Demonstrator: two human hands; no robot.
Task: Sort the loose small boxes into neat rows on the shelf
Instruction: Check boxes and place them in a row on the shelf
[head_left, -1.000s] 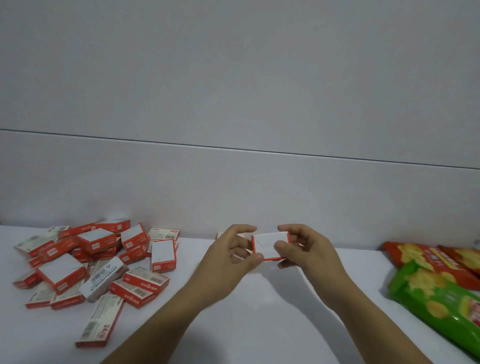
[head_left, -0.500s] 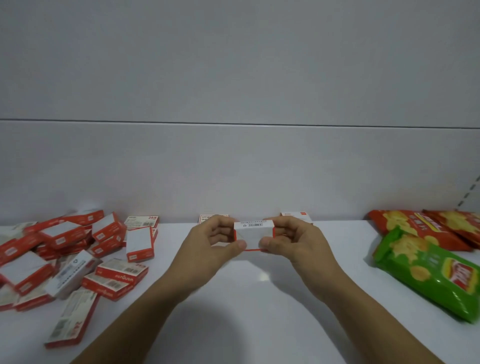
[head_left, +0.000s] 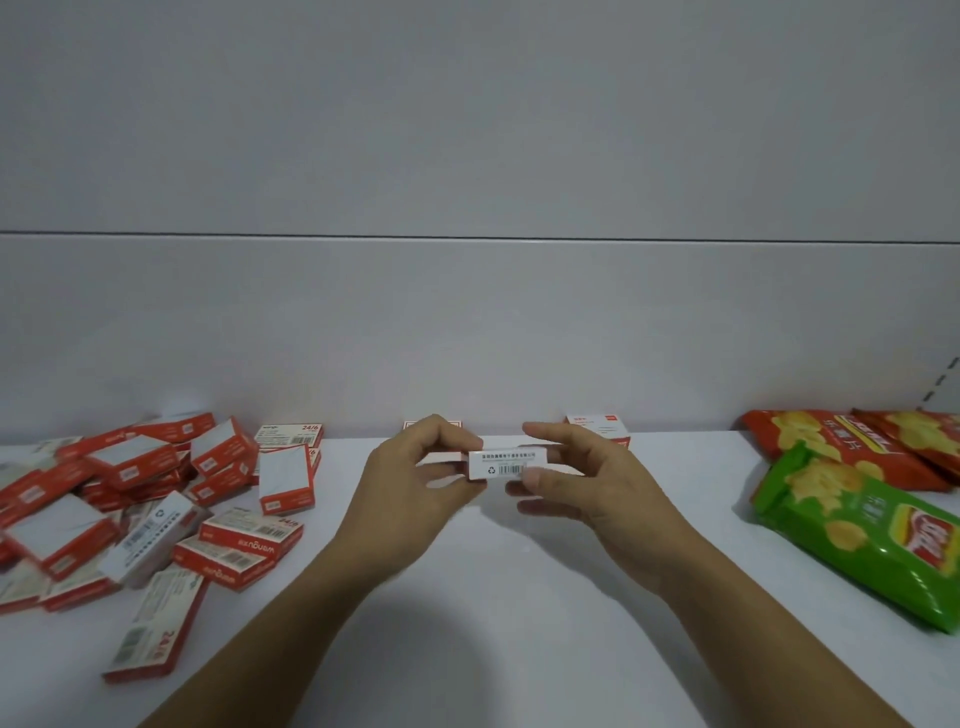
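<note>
**Head view.** A person's left hand (head_left: 415, 488) and right hand (head_left: 587, 493) held one small box (head_left: 506, 464) between them, above the white shelf (head_left: 493, 597). The left grip pinched the box's left end between thumb and curled fingers. The right grip pinched its right end at the thumb, with the forefinger stretched out above. The small box was level, and its long white side, printed with a barcode and a recycling mark, faced the camera.

Left of the small box, well apart, lay the heap of loose boxes (head_left: 145, 499), red and white and jumbled at many angles. An upright box (head_left: 285, 480) stood on the heap's side nearest the small box. A flat box (head_left: 156, 634) lay furthest forward.

Behind the small box, against the back wall (head_left: 478, 338), stood a rear left box (head_left: 410, 425), mostly hidden by the left hand, and a rear right box (head_left: 597, 428).

Right of the small box, well apart, lay a green crisp bag (head_left: 857, 535), with red crisp bags (head_left: 831, 441) behind it.
</note>
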